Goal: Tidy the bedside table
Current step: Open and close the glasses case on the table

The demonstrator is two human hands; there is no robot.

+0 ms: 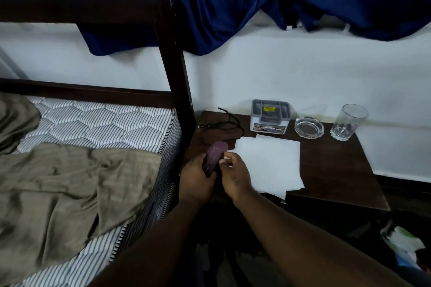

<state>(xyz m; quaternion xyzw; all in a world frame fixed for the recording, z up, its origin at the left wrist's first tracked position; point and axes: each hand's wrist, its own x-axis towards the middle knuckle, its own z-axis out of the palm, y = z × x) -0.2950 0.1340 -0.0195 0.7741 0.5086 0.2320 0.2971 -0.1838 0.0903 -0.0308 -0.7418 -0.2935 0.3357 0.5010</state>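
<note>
Head view: left hand (196,179) grips a purple object (214,156), fingers wrapped around it, above the surface's (335,165) front-left corner. Right hand (235,175) fingers pinched together beside it; contents unclear. White paper (268,161), grey box (270,115), ashtray (309,126), glass (348,122) sit on the surface.

The left hand (197,180) hides the purple object's (214,155) lower end, and the organizer's (270,115) label is too small to read.

Organizer box (270,115), ashtray (309,127), glass (348,121) behind paper (268,163) on table (338,170)
</note>
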